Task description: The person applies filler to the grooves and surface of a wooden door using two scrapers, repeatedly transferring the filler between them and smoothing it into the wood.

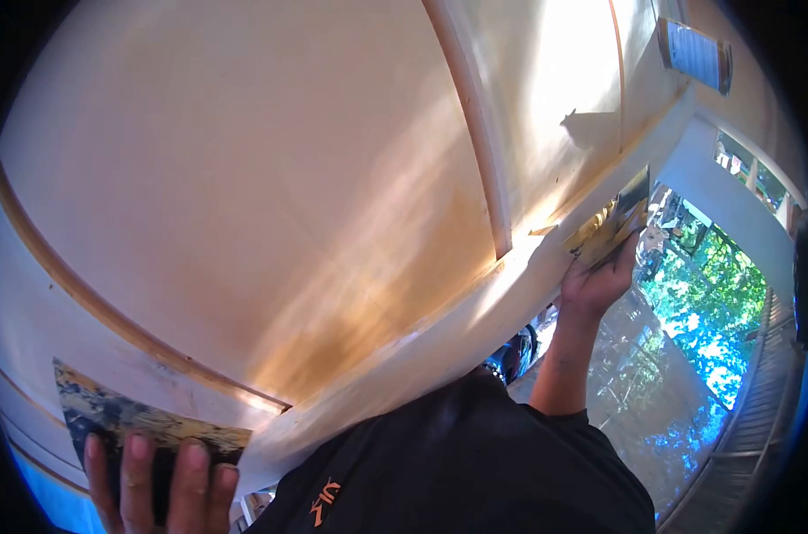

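My left hand [159, 485] is at the lower left, its fingers laid over a dark flat plate [137, 418] smeared with dried pale filler. The thumb is out of sight. The plate's upper edge lies close to the pale panelled surface; whether it touches cannot be made out. On the right, my right hand [595, 280] is raised on a bent wrist and closed around a wide, flat scraper [609, 233], stained yellowish and dark. That scraper is up against or very near the long white beam [475, 311] along the panels. Its handle is hidden.
Large pale panels [244, 196] with brown strips [475, 116] between them fill the view. A louvred vent [695, 55] sits at the upper right. Beyond my right arm are a window-like opening [707, 294] with green foliage and a grey ribbed surface [747, 418].
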Motion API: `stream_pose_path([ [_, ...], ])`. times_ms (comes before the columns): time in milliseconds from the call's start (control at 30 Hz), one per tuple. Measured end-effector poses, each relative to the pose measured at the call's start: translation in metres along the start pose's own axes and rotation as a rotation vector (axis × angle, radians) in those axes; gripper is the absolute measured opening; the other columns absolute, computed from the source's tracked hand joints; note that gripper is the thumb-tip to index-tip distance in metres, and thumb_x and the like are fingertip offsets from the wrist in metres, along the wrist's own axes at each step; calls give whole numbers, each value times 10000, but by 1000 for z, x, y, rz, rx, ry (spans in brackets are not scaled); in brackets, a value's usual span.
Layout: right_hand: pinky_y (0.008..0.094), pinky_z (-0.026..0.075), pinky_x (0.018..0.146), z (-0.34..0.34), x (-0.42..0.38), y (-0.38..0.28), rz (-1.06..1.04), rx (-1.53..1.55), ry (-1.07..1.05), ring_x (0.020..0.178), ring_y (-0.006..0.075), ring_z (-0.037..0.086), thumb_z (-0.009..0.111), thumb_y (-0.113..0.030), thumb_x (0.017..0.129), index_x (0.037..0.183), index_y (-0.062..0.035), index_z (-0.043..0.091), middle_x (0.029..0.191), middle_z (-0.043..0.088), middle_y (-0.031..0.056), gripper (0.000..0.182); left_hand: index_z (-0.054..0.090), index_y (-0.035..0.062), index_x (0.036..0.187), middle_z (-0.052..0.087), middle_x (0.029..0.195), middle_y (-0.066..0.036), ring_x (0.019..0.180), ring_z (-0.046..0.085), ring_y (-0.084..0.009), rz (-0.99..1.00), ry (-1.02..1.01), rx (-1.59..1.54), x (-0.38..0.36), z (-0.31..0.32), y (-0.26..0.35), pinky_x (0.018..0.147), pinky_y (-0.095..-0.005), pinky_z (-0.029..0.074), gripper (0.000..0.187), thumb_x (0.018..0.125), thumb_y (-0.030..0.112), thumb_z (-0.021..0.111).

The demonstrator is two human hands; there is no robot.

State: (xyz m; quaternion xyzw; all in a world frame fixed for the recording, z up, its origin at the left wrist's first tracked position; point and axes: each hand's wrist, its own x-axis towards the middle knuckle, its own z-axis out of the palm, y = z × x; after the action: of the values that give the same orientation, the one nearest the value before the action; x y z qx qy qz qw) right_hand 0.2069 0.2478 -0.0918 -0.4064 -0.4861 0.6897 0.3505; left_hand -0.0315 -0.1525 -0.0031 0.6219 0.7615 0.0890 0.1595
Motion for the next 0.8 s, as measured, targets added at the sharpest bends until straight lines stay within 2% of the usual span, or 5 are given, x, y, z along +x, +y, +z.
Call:
stream_pose_path([
  [33,439,364,1072,7,-2,0,-23,-81,109,1264,280,434,297,-291,1019,1409,-33,303,1399,401,158,467,661,164,1099,607,1210,-29,1177,523,-315,-32,9,-18,0,3,0,1007,-516,432,249,857,139,611],
  [133,440,369,1069,-22,3,-4,64,196,-212,1258,279,442,288,-296,1021,1407,-27,302,1393,406,163,471,657,163,1104,608,1212,-33,1185,516,-323,-71,42,-73,-3,10,-1,1006,-521,427,257,852,135,619],
  [433,423,405,1043,-15,-1,-8,53,106,-119,1226,266,476,288,-294,1021,1403,-22,307,1356,444,155,470,681,183,1018,629,1143,-68,1190,494,-350,33,398,5,-24,45,-15,987,-567,403,186,839,140,658],
  [667,342,499,931,5,-7,-1,-260,-897,136,1111,224,546,290,-270,1024,1364,-5,344,1245,506,140,434,685,171,937,639,1106,-95,1163,499,-400,-152,421,215,-36,37,-19,939,-543,448,103,882,122,614],
  [800,299,547,787,21,-4,-4,-62,-307,238,935,187,604,299,-270,1023,1243,4,441,1082,571,122,379,677,155,964,637,1120,-111,1171,488,-422,-184,403,194,-33,39,-18,935,-542,450,135,900,113,566],
])
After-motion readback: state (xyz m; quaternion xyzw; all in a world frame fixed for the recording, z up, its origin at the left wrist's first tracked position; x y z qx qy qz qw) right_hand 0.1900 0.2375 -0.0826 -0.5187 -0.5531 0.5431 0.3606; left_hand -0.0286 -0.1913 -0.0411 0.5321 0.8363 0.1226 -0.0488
